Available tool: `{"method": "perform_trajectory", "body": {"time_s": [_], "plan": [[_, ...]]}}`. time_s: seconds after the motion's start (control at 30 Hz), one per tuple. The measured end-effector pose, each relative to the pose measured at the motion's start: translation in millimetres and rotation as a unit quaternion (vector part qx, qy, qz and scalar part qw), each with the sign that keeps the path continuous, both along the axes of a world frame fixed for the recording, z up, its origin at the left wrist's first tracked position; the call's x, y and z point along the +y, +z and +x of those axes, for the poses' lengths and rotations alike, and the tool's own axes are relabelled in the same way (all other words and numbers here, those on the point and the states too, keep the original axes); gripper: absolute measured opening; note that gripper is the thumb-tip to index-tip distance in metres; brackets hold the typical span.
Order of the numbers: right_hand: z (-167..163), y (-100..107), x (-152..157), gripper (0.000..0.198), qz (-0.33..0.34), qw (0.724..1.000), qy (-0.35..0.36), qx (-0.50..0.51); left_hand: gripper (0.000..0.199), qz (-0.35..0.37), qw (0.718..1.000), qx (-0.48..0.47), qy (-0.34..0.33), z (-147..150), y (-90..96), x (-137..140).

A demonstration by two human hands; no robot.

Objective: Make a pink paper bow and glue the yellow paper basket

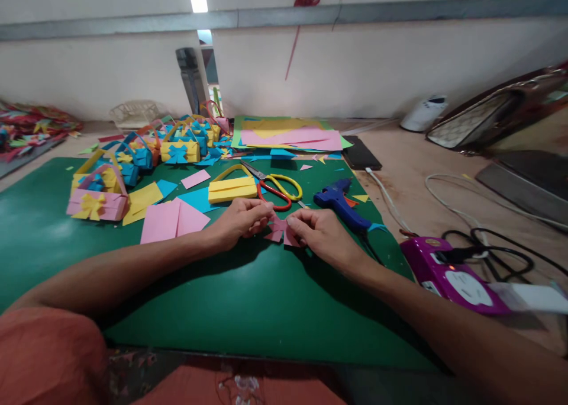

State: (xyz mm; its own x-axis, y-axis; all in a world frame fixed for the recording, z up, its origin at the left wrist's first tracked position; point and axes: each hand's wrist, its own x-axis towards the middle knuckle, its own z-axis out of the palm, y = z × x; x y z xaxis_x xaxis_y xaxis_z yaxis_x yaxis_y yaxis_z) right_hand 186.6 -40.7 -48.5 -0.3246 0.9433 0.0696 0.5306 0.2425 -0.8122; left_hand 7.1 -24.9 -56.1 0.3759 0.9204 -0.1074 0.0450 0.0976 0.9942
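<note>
A small pink paper bow (277, 230) is held just above the green mat, pinched from both sides. My left hand (244, 220) is closed on its left part, and my right hand (313, 230) grips its right part between thumb and forefinger. Just beyond my left hand lies a folded yellow paper basket (233, 189) with a yellow strip handle. Scissors (277, 190) with one red and one yellow handle loop rest beside it. Pink paper pieces (164, 220) lie to the left of my left forearm.
Finished paper baskets (97, 201) with bows stand at the back left. Stacked coloured sheets (290, 138) lie at the back. A blue glue gun (341, 203), a black phone (361, 152) and a purple power strip (452, 277) with cables are on the right.
</note>
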Motion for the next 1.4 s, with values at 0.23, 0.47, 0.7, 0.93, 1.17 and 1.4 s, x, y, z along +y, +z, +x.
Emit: {"method": "perform_trajectory", "body": {"time_s": [0.23,0.47,0.7,0.93,1.17,1.4], "plan": [[4,12,1,0.021,0.144,0.983,-0.037,-0.108,0.034,0.204,0.958,0.028,0.198,-32,32.1,16],[2,-1,3,0.018,0.196,0.973,-0.010,-0.121,0.041,0.206,0.935,0.030,0.286,-80,21.3,41],[-5,6,-12,0.015,0.225,0.973,0.028,-0.047,0.045,0.008,0.995,-0.087,0.049,-28,10.2,-12],[-13,5,-22,0.017,0.151,0.987,0.039,0.034,0.036,-0.153,0.964,-0.199,-0.089,-7,5.9,-27],[-12,1,-23,0.019,0.083,0.992,0.008,0.091,0.019,-0.229,0.921,-0.279,-0.145,-9,0.8,-32],[-15,3,-25,0.016,-0.031,0.983,-0.020,0.182,0.023,-0.256,0.898,-0.316,-0.169,-13,-0.6,-33]]}}
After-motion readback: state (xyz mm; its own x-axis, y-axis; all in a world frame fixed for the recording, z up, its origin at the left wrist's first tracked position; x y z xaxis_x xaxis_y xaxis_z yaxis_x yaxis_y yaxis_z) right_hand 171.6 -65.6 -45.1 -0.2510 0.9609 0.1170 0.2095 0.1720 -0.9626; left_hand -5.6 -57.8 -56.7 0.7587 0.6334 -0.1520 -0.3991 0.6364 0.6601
